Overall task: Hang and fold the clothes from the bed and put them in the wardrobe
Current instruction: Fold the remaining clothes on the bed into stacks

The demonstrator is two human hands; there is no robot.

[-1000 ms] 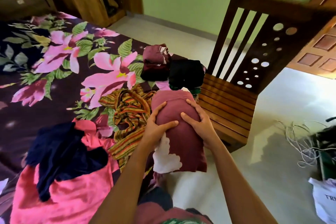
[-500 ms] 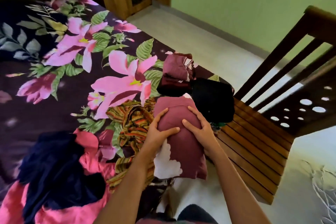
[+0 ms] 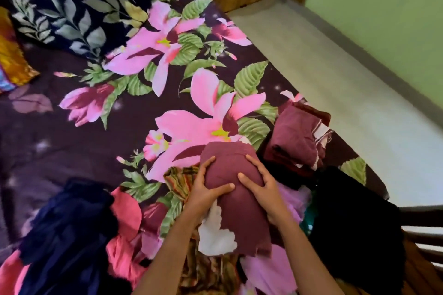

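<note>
On the dark floral-sheeted bed (image 3: pixel 72 151), right of a crumpled navy garment (image 3: pixel 64 235) at lower left, the left hand (image 3: pixel 203 196) and right hand (image 3: pixel 266 191) clasp a folded maroon cloth bundle (image 3: pixel 242 220) at lower centre, beside a stack of folded maroon clothes (image 3: pixel 293 136).

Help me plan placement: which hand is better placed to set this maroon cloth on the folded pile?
Probably the right hand: it grips the maroon cloth nearest the folded pile; the left hand is farther.
</note>
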